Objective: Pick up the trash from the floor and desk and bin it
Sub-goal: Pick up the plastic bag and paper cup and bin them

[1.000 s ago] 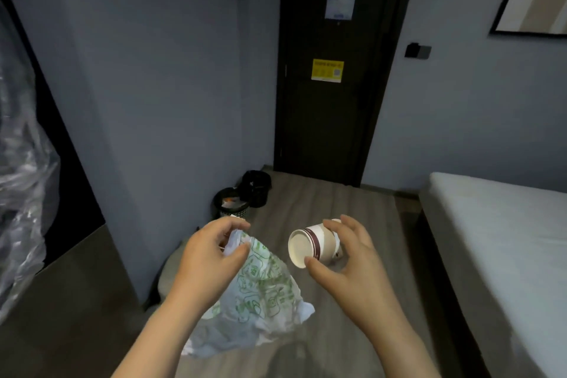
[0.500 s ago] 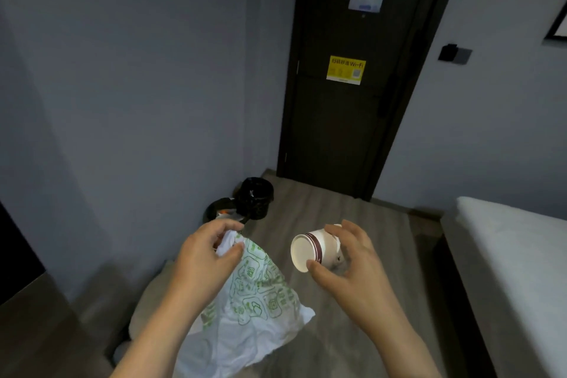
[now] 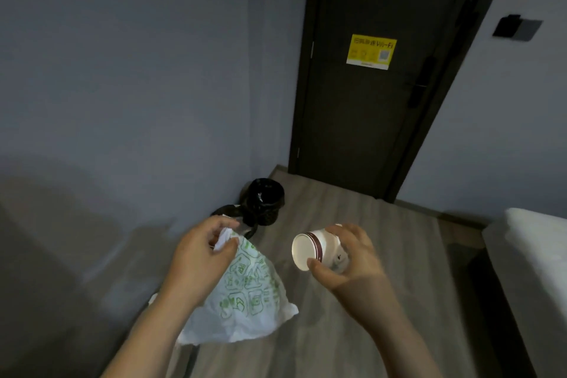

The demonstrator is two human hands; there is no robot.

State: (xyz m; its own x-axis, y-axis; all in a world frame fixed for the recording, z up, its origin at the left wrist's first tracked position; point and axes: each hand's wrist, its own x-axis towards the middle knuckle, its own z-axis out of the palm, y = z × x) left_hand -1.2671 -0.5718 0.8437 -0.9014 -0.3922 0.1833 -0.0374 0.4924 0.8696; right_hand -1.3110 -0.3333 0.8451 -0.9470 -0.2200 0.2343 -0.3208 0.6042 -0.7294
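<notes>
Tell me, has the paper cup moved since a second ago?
Yes. The paper cup, held by the right hand, has travelled forward, toward the black bin beside the door, which now looks larger and nearer to it.

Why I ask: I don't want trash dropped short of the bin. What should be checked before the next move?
1. Left hand grips the white bag by its bunched top: ok.
2. Right hand holds the paper cup, which lies on its side: ok.
3. Cup free of liquid: cannot tell.
4. Black bin in view, on the floor by the wall: ok.
5. Hands over the bin: not ok, both are short of it.
6. Room left in the bin: cannot tell, its inside is dark.
</notes>
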